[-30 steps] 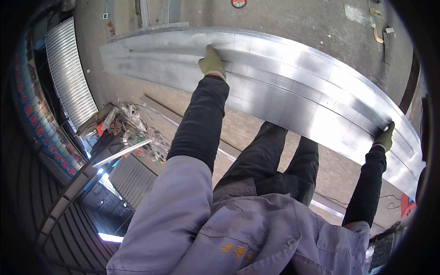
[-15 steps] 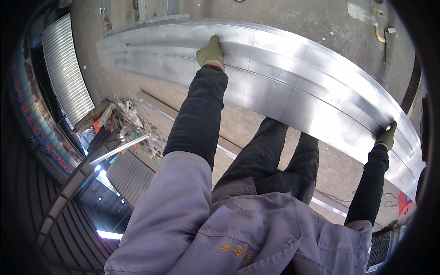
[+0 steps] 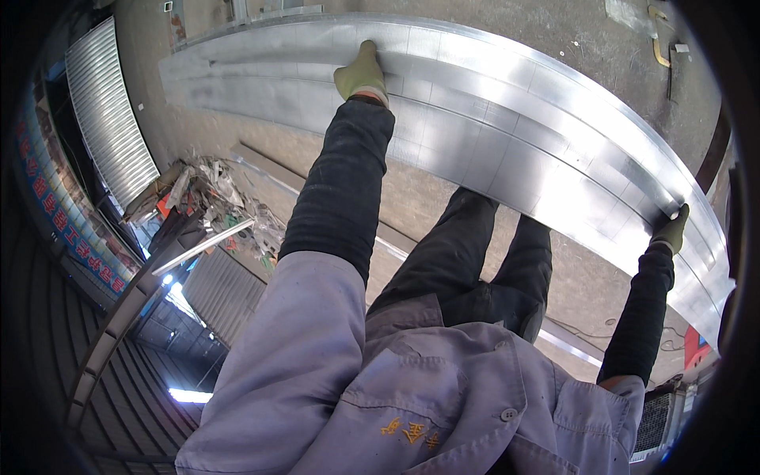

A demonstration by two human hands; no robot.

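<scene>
So there's this long shiny metal panel (image 3: pixel 507 170) right under both hands, running well out to the left of the left hand (image 3: pixel 362 73) and a bit past the right hand (image 3: pixel 673 229). Makes sense to me that the hands are so far apart: something that long would probably tip or flex if you had it at one spot. Both gloves sit on the panel, fingers looking curled at its lengthwise folds, which I'd guess give more purchase than the flat bits. Fingertips are hidden though, so I honestly can't tell if either hand is clamped tight or just pressing.

Left arm's reaching way out front, right one's off to the side, likely because the panel lies at a slant to the body. Its near edge hides the lower legs (image 3: pixel 467 226), and I can't tell how high it sits off the floor (image 3: pixel 514 47).

Further out: there's a long bar (image 3: pixel 273 170) on the ground, nearer the body than the left hand, then a scrap heap (image 3: pixel 218 202) down and left of that hand, probably shoved aside for room. Corrugated sheet (image 3: pixel 111 111) way left. Beyond the right hand, a yellow C-shaped thing (image 3: pixel 659 39).
</scene>
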